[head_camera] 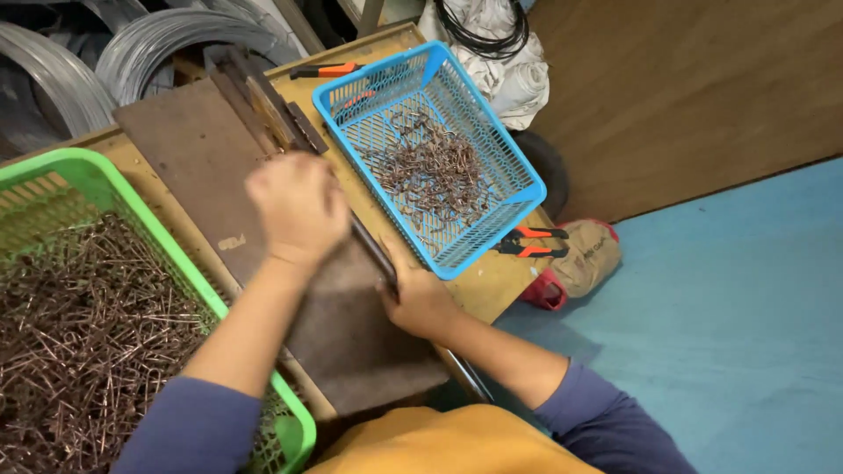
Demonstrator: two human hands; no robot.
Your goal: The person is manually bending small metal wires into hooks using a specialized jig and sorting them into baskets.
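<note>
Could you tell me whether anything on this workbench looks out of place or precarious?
Orange-handled pliers lie at the bench's very edge beside the blue basket, handles jutting past it. The basket's corner overhangs too. Nothing looks spilled.

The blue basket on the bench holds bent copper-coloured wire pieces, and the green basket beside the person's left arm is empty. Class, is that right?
Not quite. The blue basket does hold bent wire pieces, but the green basket by the left arm is not empty: the head view shows it heaped with straighter copper-coloured wire pieces.
</note>
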